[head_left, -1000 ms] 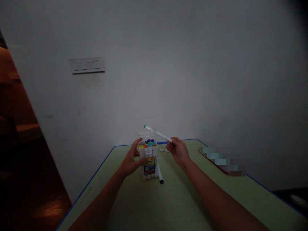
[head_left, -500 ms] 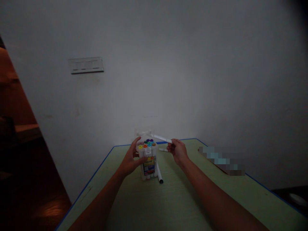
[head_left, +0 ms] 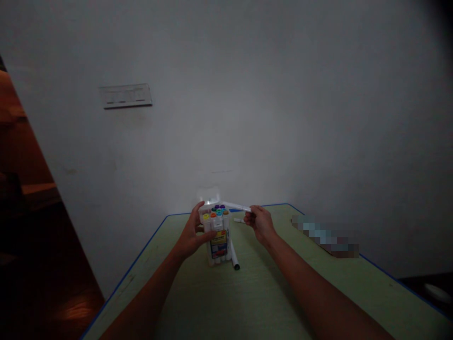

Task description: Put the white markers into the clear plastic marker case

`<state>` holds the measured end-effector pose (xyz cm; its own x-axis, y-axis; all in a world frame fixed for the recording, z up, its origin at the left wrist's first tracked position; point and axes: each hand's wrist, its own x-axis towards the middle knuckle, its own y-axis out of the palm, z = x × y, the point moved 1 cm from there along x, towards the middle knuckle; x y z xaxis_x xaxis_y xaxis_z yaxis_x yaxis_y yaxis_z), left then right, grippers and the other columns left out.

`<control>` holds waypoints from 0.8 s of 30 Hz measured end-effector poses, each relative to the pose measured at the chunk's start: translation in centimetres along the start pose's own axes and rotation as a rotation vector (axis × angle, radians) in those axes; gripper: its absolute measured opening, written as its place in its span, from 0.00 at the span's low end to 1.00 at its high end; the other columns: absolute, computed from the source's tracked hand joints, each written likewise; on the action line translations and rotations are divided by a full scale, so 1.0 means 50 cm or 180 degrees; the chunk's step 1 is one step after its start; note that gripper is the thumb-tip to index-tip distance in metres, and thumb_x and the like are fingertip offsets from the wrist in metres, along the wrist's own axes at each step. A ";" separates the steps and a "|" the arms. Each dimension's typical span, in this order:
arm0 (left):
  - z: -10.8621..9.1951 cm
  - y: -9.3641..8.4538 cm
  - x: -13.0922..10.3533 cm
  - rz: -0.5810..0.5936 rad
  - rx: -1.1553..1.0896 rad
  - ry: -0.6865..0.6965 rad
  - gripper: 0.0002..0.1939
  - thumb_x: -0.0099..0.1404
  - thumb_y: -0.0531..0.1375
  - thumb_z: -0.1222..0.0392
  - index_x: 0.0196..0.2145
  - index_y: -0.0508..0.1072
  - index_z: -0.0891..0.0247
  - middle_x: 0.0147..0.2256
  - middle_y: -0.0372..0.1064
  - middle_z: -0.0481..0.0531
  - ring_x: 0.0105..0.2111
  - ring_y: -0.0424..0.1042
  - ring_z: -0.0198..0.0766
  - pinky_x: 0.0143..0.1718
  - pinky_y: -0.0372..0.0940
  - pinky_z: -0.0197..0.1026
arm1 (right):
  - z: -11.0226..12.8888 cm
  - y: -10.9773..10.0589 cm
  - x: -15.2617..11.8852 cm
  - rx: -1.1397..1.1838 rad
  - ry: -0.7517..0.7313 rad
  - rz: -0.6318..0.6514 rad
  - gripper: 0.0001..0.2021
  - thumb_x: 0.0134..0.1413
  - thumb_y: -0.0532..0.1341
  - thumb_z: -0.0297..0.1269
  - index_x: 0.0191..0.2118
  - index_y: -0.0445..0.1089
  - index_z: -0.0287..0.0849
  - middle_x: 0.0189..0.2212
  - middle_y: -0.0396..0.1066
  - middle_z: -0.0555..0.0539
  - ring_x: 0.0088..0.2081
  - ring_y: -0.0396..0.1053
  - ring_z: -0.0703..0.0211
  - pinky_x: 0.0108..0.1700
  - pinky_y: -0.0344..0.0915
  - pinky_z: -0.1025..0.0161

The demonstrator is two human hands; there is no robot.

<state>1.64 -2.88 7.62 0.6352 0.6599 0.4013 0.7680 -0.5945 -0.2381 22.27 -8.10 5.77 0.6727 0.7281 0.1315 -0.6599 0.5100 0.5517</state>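
My left hand (head_left: pixel 194 232) grips the side of a clear plastic marker case (head_left: pixel 217 238), its thumb across the front by the label. The case stands upright on the table, its clear lid (head_left: pixel 208 194) raised at the back. Several markers with coloured ends, yellow, orange, blue, purple and others, stand inside. In my right hand (head_left: pixel 260 222), a white marker (head_left: pixel 238 207) is pinched at one end; its far end points left, above the back of the case. A second white marker (head_left: pixel 235 259) with a dark end lies against the case's right side.
Another white marker (head_left: pixel 239 220) lies on the table beyond my right hand, partly hidden by it. The green table (head_left: pixel 226 302) has a blue edge and meets a pale wall (head_left: pixel 247 118). A blurred-out flat object (head_left: pixel 325 238) lies at the right edge. A switch panel (head_left: pixel 126 96) is on the wall.
My right hand has shifted slightly left with the marker, whose far end is a little higher and further left. The lid appears tilted further upright. My left hand keeps its hold.
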 end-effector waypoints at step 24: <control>0.000 0.003 0.003 0.0051 -0.0366 -0.0231 0.46 0.48 0.64 0.57 0.58 0.42 0.59 0.47 0.62 0.59 0.40 0.68 0.42 0.44 0.64 0.46 | -0.013 -0.006 0.003 -0.0404 0.0131 0.0139 0.05 0.35 0.56 0.34 0.23 0.64 0.39 0.11 0.61 0.55 0.12 0.57 0.68 0.14 0.50 0.71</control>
<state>1.85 -2.87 7.63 0.6547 0.6790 0.3323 0.7460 -0.6511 -0.1394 22.33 -7.83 5.07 0.6299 0.7677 0.1177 -0.7270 0.5295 0.4371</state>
